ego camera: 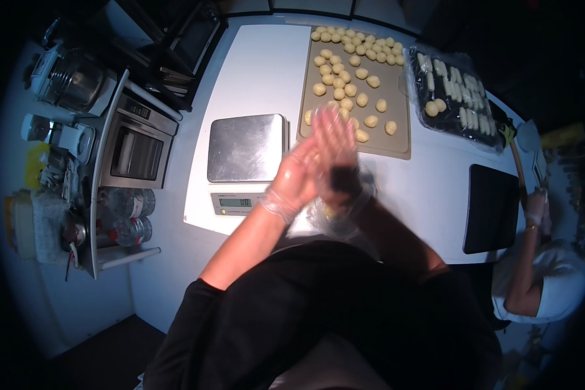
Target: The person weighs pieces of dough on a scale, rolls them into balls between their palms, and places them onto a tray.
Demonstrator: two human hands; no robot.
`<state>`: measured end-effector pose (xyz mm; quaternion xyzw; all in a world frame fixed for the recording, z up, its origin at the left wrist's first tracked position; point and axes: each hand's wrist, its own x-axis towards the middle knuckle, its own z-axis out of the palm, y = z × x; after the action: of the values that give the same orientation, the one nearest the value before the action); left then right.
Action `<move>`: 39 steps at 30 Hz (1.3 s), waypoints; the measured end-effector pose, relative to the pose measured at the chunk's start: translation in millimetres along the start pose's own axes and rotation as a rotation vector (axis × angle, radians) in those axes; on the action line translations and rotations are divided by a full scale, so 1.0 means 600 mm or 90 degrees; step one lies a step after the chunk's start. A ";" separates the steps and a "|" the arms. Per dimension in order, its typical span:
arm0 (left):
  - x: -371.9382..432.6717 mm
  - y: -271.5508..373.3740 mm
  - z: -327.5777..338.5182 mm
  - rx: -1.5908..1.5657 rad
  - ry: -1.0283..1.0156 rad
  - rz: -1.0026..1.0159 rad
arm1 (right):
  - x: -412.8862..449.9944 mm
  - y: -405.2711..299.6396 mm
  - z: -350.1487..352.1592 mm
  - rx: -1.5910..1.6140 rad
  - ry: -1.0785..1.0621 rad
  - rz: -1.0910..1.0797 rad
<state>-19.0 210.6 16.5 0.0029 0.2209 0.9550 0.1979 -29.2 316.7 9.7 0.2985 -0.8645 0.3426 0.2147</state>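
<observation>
My left hand (296, 176) and my right hand (337, 161), both in clear plastic gloves, are pressed together palm to palm over the near edge of a tan tray (356, 151). Motion blurs the right hand; anything between the palms is hidden. Many pale yellow dough balls (350, 90) lie on the tray, packed in rows at its far end and looser nearer me. A digital scale (247, 148) with a steel plate stands left of my hands. Below my wrists lies a clear plastic bag (329, 222) with something yellowish in it, partly hidden by my forearms.
Right of the tan tray, a plastic-covered black tray (456, 126) holds pale dough sticks and two balls. A black rectangular board or tray (491, 208) lies near the table's right edge. A co-worker (541, 278) stands at the far right. Shelving with a microwave oven (137, 146) is at left.
</observation>
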 end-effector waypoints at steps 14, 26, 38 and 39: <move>-0.016 -0.026 -0.076 0.670 0.263 -0.056 | -0.076 0.242 -0.058 0.558 0.260 0.794; -0.038 -0.052 -0.096 0.931 0.297 0.100 | -0.113 0.163 0.044 -0.088 -0.253 0.031; 0.001 -0.052 -0.062 0.286 -0.034 0.018 | -0.037 -0.007 -0.044 0.084 -0.051 0.006; -0.001 -0.054 -0.043 0.182 0.040 -0.072 | -0.020 0.011 -0.043 0.051 -0.003 0.027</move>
<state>-8.5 226.3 -20.2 -0.0113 0.3603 0.9009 0.2416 -20.3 343.6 17.3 0.2895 -0.8565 0.3811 0.1935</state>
